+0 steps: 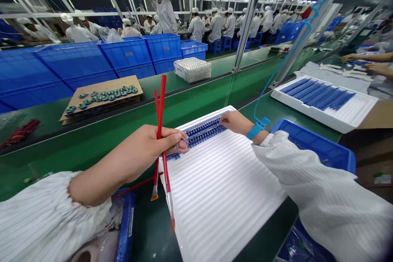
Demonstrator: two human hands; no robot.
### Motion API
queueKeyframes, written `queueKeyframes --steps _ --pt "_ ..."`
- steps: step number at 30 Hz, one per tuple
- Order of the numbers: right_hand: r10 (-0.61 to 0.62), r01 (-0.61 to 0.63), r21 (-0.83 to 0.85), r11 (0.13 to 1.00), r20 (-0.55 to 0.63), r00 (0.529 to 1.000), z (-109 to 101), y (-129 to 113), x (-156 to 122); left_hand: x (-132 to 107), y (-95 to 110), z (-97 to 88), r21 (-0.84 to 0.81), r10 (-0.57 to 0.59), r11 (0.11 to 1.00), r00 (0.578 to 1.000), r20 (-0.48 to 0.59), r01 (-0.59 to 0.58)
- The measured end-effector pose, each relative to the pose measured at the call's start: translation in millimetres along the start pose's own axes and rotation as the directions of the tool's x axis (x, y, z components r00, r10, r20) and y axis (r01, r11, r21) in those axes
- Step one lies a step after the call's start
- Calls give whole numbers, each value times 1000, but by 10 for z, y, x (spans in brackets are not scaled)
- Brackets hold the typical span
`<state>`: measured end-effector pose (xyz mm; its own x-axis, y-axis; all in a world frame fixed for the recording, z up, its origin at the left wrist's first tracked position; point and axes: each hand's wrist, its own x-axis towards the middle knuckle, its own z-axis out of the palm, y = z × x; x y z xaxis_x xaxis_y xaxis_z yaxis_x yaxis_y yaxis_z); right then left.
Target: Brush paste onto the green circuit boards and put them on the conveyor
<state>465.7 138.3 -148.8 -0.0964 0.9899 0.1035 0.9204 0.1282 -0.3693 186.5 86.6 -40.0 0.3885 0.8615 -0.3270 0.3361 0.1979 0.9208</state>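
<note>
- Left hand (pixel 153 141): fingers clamped on two red-handled brushes (pixel 166 168), bristles pointing down; small coil-like metal pieces (pixel 184 137) also at the fingertips.
- Right hand (pixel 238 123): fingers curled at the right-hand end of the blue parts; cannot tell whether the tips meet or pinch a piece.
- Blue parts (pixel 205 131): close-set rows between the two hands' fingers, partly hidden behind the left ones.
- White ribbed tray (pixel 227 188): under both sets of fingers, carrying the rows at its far end; bare ribs run nearer the wearer. Sits on the green tabletop (pixel 147 233).
- Blue wrist strap (pixel 257 129): behind the right fingers, coiled cord rising from it.
- Second white tray (pixel 359 110): well right of the right fingers, more blue strips inside.
- Cardboard (pixel 72 98): beyond the left fingers, leftward, bearing small ring-shaped parts (pixel 113 95).
</note>
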Motion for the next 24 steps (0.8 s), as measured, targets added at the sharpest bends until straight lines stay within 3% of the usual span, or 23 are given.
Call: queueKeyframes --steps 7,16,24 --pt "4 11 -136 991 108 994 26 22 74 -4 -43 -166 -43 -37 998 998 -57 35" --pt "87 -45 -182 982 234 968 -21 -73 183 2 -11 -46 -75 -67 995 998 -6 67" --pt "136 -107 -138 985 219 966 -24 -109 202 54 -69 -14 -49 -48 998 998 45 51"
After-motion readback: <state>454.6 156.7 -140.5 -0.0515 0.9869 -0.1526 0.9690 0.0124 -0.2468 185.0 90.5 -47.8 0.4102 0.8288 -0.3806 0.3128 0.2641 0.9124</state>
